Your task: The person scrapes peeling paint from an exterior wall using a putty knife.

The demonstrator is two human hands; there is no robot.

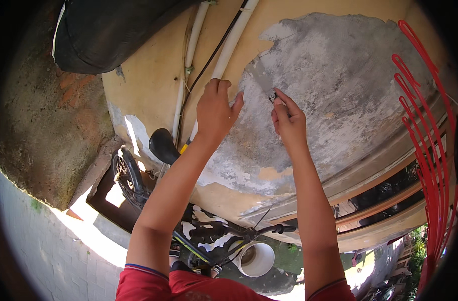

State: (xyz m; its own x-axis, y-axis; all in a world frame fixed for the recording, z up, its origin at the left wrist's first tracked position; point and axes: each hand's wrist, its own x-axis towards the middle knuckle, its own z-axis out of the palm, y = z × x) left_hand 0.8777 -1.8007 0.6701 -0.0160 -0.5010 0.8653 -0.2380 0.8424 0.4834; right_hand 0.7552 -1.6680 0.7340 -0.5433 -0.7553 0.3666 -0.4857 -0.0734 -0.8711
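My right hand (291,124) grips a putty knife (260,75) by its short handle. The flat grey blade points up and left and lies against the wall, at the left border of a large bare grey patch (334,75). Yellow paint surrounds this patch, with a ragged, peeled edge. To the left, my left hand (214,109) is raised at the wall beside a white pipe (235,42). Its thumb is apart from the bent fingers, and nothing shows in it. Whether its fingertips touch the pipe or wall is hard to make out.
Below my arms stands a bicycle with a black saddle (163,145) and a handlebar (281,229). A white bucket (256,260) is on the ground beside it. Red looped strips (429,150) hang at the right. A dark rounded object (108,35) juts in at the upper left.
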